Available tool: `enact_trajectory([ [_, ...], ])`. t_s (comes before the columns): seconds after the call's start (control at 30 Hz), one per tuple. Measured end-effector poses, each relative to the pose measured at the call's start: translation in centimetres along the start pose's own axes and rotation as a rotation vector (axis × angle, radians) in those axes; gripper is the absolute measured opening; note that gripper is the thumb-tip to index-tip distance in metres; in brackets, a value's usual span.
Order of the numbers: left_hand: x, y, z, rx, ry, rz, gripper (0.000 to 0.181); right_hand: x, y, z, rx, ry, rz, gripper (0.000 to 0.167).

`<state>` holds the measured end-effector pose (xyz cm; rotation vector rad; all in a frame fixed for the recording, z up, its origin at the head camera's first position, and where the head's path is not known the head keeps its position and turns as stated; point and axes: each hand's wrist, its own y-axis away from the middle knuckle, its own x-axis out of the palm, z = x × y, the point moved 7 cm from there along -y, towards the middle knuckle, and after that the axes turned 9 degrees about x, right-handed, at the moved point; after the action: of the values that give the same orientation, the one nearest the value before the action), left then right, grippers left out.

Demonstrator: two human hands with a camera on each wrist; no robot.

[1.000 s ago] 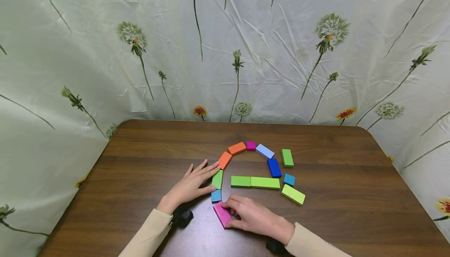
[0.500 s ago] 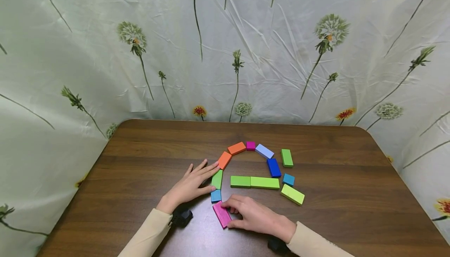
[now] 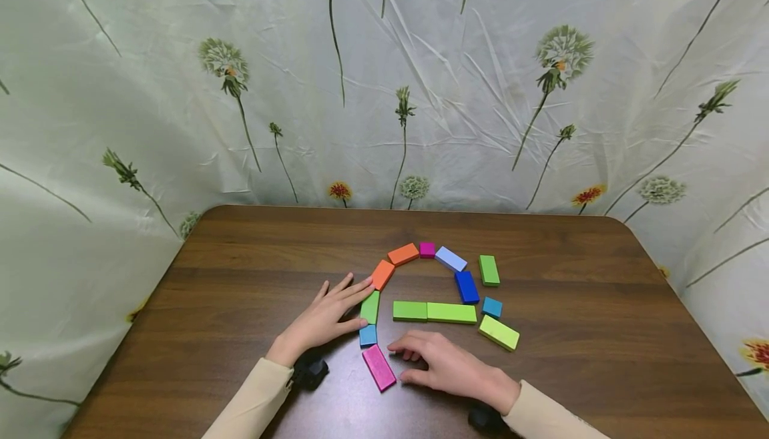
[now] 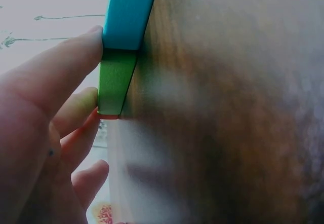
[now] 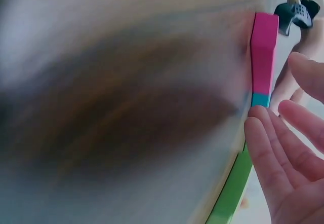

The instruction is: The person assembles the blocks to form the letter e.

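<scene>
In the head view my left hand lies with spread fingers along the left side of the block row, its fingertips at an orange block and a green block, the thumb by a blue block. Below that blue block a pink block lies tilted. Just right of the pink block is my right hand, fingers relaxed and apart from it, holding nothing. The left wrist view shows the thumb touching the blue block, with the green block beyond.
Two green blocks form a bar inside the arch. Another orange, a magenta, a light blue and a dark blue block continue the curve. Right of it lie green, blue and yellow-green blocks.
My right hand has let go of the pink block and moved a little to the right. The left hand and the blocks look unmoved.
</scene>
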<state>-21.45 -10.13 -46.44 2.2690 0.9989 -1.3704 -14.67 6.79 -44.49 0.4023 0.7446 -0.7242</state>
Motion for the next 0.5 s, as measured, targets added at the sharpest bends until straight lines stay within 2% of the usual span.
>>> enact_trajectory([
  [0.27, -0.1, 0.1, -0.2, 0.005, 0.0, 0.001, 0.064, -1.6, 2.0, -2.0, 0.061, -0.066, -0.063, 0.034],
  [0.5, -0.1, 0.0, -0.2, 0.016, -0.019, -0.002, 0.064, -3.1, 3.6, -3.2, 0.045, -0.091, -0.163, 0.031],
])
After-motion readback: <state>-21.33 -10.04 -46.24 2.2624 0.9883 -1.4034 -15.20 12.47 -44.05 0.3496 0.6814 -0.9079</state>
